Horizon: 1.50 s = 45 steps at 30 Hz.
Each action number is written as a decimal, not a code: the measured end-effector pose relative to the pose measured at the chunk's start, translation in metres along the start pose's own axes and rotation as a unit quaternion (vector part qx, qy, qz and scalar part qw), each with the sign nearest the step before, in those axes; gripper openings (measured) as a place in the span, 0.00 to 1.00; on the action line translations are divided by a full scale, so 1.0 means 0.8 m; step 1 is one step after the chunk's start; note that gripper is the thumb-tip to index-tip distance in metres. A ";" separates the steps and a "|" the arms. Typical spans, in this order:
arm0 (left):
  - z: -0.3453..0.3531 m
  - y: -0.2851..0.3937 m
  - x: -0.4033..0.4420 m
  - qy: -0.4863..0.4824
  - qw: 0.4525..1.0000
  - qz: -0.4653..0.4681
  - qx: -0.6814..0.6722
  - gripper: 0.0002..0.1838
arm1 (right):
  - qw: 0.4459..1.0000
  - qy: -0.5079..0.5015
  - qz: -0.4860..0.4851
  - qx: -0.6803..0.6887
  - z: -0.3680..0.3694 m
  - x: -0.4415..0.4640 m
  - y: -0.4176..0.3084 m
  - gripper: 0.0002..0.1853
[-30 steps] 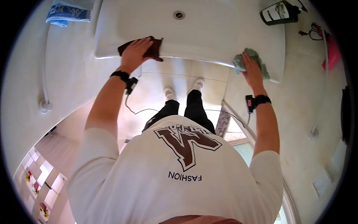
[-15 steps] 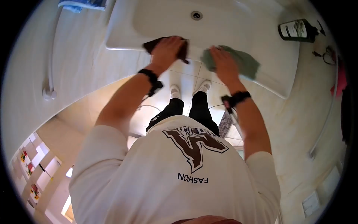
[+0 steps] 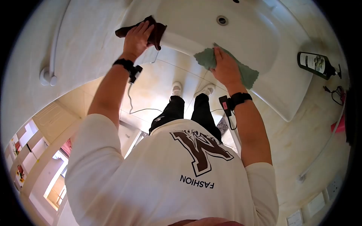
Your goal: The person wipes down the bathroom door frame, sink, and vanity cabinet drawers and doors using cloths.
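Observation:
My left hand (image 3: 136, 40) presses a dark brown cloth (image 3: 157, 34) at the left front corner of the white washbasin (image 3: 181, 41), its fingers lying over the folded fabric. On the basin's front rim, my right hand (image 3: 227, 68) holds a green cloth (image 3: 249, 75) with a scalloped edge. Parts of both cloths stick out on either side of the hands, and what lies under the palms is hidden. Each wrist wears a black strap with a small device and a cable.
A dark pump bottle (image 3: 315, 64) with a white label lies on the basin's right side. Beyond it are a coiled dark cord (image 3: 335, 94) and a red object (image 3: 338, 126). The drain (image 3: 222, 20) sits in the basin floor. A white rail (image 3: 52, 41) runs along the left.
My left hand has moved left along the front rim with the brown cloth. My right hand has shifted slightly left with the green cloth. The camera view has also turned.

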<state>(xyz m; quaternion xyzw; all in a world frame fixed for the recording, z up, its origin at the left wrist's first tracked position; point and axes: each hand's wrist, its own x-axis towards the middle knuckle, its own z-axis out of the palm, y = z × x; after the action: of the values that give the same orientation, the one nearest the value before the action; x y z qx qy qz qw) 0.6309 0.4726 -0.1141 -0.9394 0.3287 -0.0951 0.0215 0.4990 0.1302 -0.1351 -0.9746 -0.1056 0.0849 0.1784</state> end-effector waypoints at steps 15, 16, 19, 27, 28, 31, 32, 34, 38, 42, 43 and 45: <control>-0.014 0.110 0.018 -0.025 0.979 -0.017 -0.201 0.28 | 1.000 0.012 -0.008 0.004 0.011 0.004 0.012 0.40; 0.001 0.066 0.006 0.013 0.975 -0.025 -0.221 0.30 | 1.000 0.014 -0.008 0.008 0.012 0.002 0.011 0.40; 0.007 -0.057 -0.025 0.016 0.984 -0.087 -0.157 0.25 | 1.000 -0.011 0.009 -0.006 0.008 0.003 0.008 0.40; 0.030 0.081 -0.015 0.150 0.967 -0.083 -0.190 0.19 | 1.000 0.003 0.003 -0.005 0.005 0.006 0.007 0.40; 0.033 0.123 -0.006 0.105 0.969 -0.084 -0.205 0.18 | 1.000 0.009 -0.002 -0.006 0.005 0.006 0.006 0.40; 0.013 0.229 0.013 0.105 0.964 0.002 -0.245 0.21 | 0.999 0.039 -0.011 0.013 0.006 0.004 0.006 0.39; 0.013 0.235 0.015 0.117 0.958 0.023 -0.260 0.20 | 0.999 0.037 -0.009 0.009 0.003 0.005 0.006 0.39; 0.018 0.222 0.012 0.093 0.958 0.055 -0.266 0.18 | 0.998 0.019 0.005 0.054 -0.003 0.002 0.002 0.38; 0.016 0.052 -0.012 0.024 0.982 -0.059 -0.179 0.19 | 0.997 0.052 -0.007 0.061 -0.006 0.003 0.000 0.37; 0.003 -0.059 -0.027 0.015 0.998 0.010 -0.060 0.33 | 0.997 0.066 -0.004 0.042 0.004 -0.004 0.010 0.34; -0.004 -0.047 -0.024 -0.024 0.999 -0.007 -0.025 0.34 | 0.997 0.068 0.000 0.048 0.002 -0.002 0.008 0.35; -0.008 -0.013 -0.007 -0.041 0.999 0.018 0.005 0.35 | 0.998 0.045 0.013 0.036 0.000 0.003 0.003 0.38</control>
<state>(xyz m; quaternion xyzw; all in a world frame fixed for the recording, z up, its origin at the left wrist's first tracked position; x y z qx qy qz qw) 0.6315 0.4847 -0.1077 -0.9363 0.3437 -0.0580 0.0417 0.5014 0.1287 -0.1360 -0.9716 -0.0813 0.0468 0.2172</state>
